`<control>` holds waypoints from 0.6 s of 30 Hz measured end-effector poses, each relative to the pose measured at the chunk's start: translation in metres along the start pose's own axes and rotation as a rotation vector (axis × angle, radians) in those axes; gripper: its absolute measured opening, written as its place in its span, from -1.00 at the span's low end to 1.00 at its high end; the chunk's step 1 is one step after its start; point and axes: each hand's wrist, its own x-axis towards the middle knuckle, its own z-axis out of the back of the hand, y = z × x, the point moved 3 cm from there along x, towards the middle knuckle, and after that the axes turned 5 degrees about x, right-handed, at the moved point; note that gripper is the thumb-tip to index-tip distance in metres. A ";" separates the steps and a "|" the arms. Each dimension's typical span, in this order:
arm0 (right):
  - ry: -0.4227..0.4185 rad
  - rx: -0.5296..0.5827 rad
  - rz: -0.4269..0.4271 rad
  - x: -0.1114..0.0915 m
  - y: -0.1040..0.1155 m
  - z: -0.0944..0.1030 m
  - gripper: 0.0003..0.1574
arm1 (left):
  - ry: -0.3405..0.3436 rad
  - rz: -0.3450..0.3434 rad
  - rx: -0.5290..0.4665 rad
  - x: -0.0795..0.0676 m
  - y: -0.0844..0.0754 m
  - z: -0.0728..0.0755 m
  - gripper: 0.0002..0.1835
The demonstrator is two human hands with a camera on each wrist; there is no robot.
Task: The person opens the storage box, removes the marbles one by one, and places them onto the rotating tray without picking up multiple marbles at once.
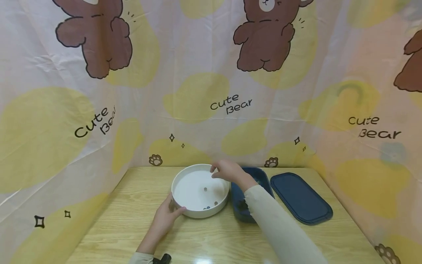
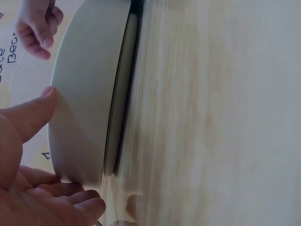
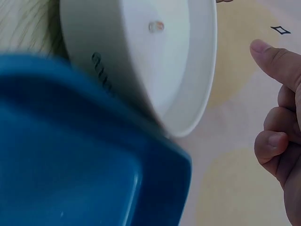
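Note:
A round white dish [image 1: 191, 187] with upright walls sits on the table, several small glass marbles [image 1: 205, 189] lying on its floor. My left hand [image 1: 168, 212] holds the dish at its near left side, the thumb at the rim and the fingers along the outer wall, as the left wrist view shows. Over the dish's right side hovers my right hand [image 1: 229, 171], its fingers loosely bent and nothing visible between them. In the right wrist view that hand's thumb [image 3: 273, 60] points out, apart from the fingers. A single clear marble [image 3: 156, 26] with an orange tint shows inside the dish there.
Close against the dish's right side stands a deep blue rectangular container [image 1: 238, 209], partly hidden under my right forearm. Farther right a dark blue lid [image 1: 301, 198] lies flat on the wooden table [image 1: 132, 205]. A bear-printed cloth [image 1: 197, 139] hangs around the back and sides.

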 end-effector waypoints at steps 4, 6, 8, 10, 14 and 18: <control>0.001 0.011 -0.002 -0.012 -0.006 0.005 -0.77 | 0.001 0.002 0.014 -0.001 0.001 0.001 0.05; -0.006 0.013 -0.010 -0.020 -0.011 0.009 -0.75 | 0.001 0.004 0.013 -0.002 0.001 0.001 0.06; -0.020 0.019 -0.023 -0.026 -0.017 0.013 -0.73 | -0.002 0.001 0.014 -0.002 0.000 0.002 0.06; -0.038 0.024 -0.039 -0.033 -0.023 0.018 -0.72 | -0.001 0.000 0.013 -0.002 -0.001 0.002 0.06; -0.051 0.046 -0.057 -0.044 -0.034 0.025 -0.68 | 0.007 -0.001 0.012 -0.002 -0.002 0.002 0.06; -0.077 0.083 -0.055 -0.054 -0.044 0.029 -0.69 | 0.013 0.004 0.008 -0.002 -0.002 0.000 0.05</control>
